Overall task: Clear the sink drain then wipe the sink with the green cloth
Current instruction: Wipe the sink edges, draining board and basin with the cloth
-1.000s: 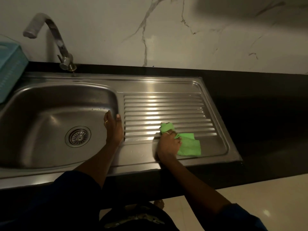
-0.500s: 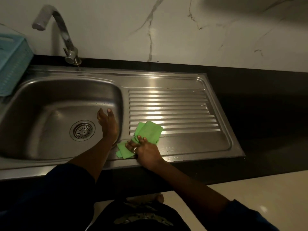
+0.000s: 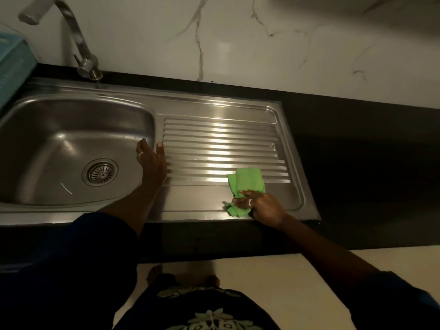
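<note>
1. I am in the wiping step: my right grip [image 3: 262, 206] pinches the green cloth [image 3: 246, 181], which is bunched at the near edge of the ribbed drainboard [image 3: 221, 139].
2. My left grip [image 3: 152, 163] rests open, fingers straight, on the rim between drainboard and sink [image 3: 47, 129], holding nothing.
3. The drain [image 3: 100, 172], a round slotted strainer, seems free of debris, though the dim light leaves doubt.
4. Next, I judge, comes sweeping the soft, crumpled cloth along the steel ridges, then into the smooth curved sink.
</note>
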